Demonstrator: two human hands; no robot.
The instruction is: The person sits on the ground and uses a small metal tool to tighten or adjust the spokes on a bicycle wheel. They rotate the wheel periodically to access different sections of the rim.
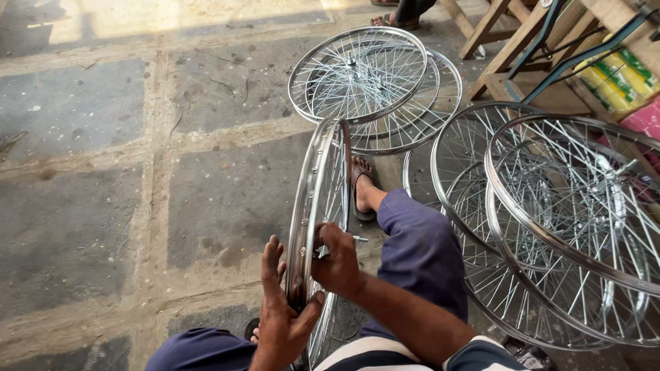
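The stone-slab floor [103, 206] was grey and cracked. Nearest, the left hand [280, 312] lay spread flat against the rim of an upright bicycle wheel [317, 199] standing between the person's knees, while the right hand [337, 261] pinched something small at its spokes. Farther right, yellow-and-green packages [615, 75] sat under a wooden bench [509, 48], beyond stacked wheels [371, 82].

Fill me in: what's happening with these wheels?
A person sits on a stone floor holding a bicycle wheel upright between their legs. The left hand is flat against the rim; the right hand grips a small tool among the spokes. Two more wheels lie stacked flat ahead, and several others lean on the right by a wooden bench.
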